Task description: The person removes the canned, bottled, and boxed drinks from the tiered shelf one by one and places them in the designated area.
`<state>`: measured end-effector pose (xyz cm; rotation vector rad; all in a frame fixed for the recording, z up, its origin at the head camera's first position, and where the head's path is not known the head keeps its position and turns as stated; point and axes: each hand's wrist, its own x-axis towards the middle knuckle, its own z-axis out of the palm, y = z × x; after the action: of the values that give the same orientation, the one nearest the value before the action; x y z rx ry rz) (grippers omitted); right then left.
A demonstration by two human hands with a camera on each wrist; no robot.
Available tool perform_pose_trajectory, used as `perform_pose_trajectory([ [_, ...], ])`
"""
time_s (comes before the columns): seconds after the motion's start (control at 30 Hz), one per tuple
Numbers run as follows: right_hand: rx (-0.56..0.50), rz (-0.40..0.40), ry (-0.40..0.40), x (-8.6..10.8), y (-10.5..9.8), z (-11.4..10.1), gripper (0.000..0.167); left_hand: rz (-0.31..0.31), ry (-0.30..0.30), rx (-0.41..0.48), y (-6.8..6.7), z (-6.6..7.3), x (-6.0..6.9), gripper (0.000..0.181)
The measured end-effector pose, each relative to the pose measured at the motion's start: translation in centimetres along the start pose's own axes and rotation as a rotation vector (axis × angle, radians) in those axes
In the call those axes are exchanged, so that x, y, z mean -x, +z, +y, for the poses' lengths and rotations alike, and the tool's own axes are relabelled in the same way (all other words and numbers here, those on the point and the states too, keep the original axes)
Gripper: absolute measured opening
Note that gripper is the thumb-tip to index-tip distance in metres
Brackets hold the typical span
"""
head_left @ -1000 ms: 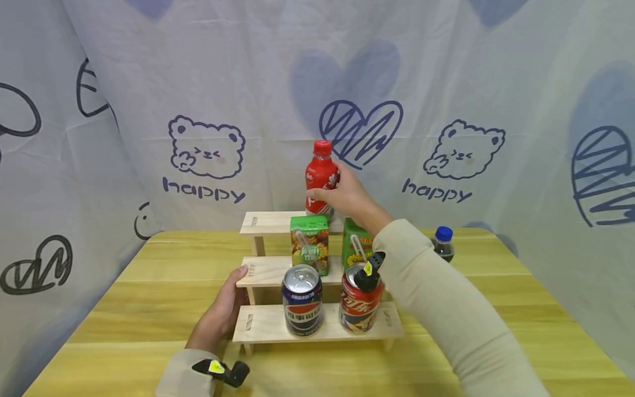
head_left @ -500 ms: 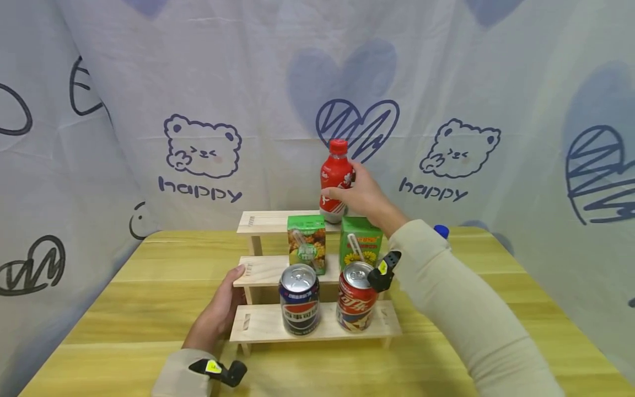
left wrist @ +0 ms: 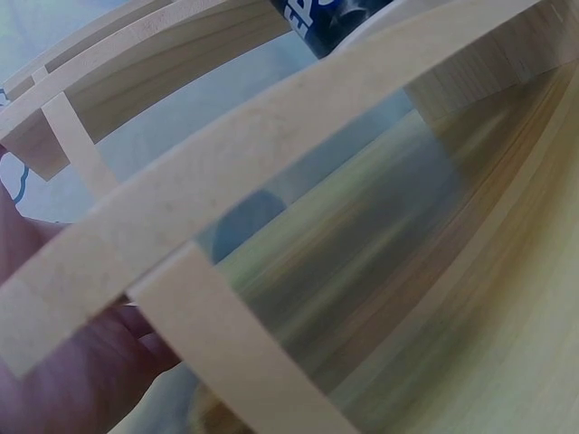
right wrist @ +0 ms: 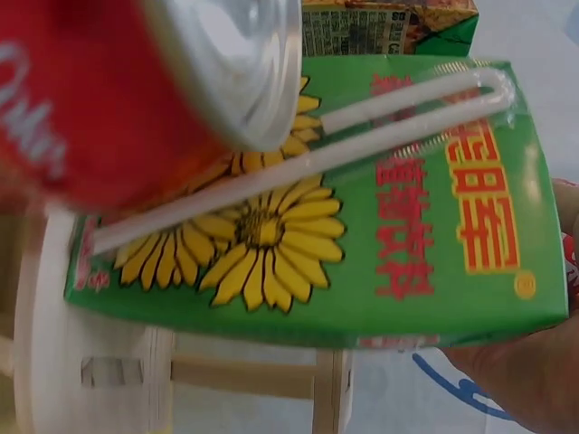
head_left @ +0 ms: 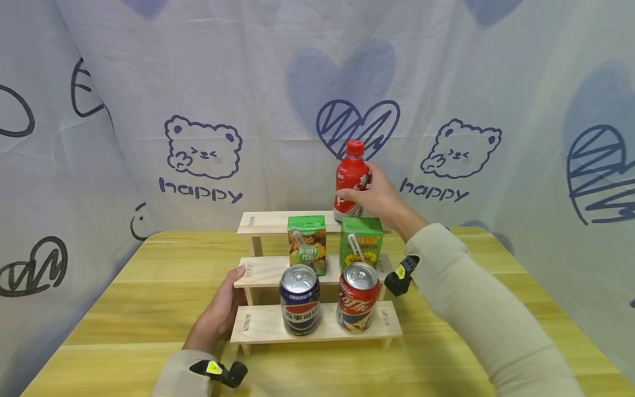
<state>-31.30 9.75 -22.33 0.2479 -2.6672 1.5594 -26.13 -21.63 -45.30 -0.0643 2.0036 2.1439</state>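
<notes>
Landmark: the three-step wooden stand (head_left: 265,329). Hands well apart, each occupied.

Right hand (head_left: 383,194) grips the red bottle (head_left: 351,179), thumb across its front, fingers round the far side. Bottle is upright, at the right part of the stand's top step. Whether its base rests fully on the plank or hangs just above, I cannot tell; the green carton (head_left: 361,242) covers that spot in part.

Left hand (head_left: 223,300) holds the left end of the stand's middle step, thumb at the plank's edge, curled fingers showing below it in the left wrist view.

Stand's middle step: patterned carton (head_left: 307,245) at centre, green carton right of it. Stand's bottom step: dark blue can (head_left: 300,303) near centre, red can (head_left: 357,300) to its right.

Risks, by judgement: bottle could topple behind the stand if let go with its base partly off the narrow top step. Right wrist and its camera sit close to the green carton and red can; a low withdrawal could knock either from the stand. A tug by the left hand could jolt every step.
</notes>
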Motion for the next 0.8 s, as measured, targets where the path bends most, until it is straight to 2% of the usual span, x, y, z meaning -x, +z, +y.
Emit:
perform_pose_trajectory([
  [0.27, 0.034, 0.030, -0.007, 0.8, -1.3, 0.7, 0.077, 0.007, -0.008, 0.008, 0.1, 0.1, 0.0, 0.069],
  [0.4, 0.062, 0.033, -0.012, 1.1, -2.1, 1.1, 0.076, -0.009, -0.003, 0.004, 0.4, 0.7, 0.7, 0.072],
  [0.6, 0.084, 0.037, -0.016, 1.5, -3.0, 1.6, 0.076, -0.064, 0.055, -0.053, 1.0, 1.9, 2.2, 0.080],
  [0.8, 0.100, 0.040, -0.018, 1.7, -3.7, 2.1, 0.075, -0.045, 0.045, -0.059, 1.6, 2.8, 3.0, 0.081],
])
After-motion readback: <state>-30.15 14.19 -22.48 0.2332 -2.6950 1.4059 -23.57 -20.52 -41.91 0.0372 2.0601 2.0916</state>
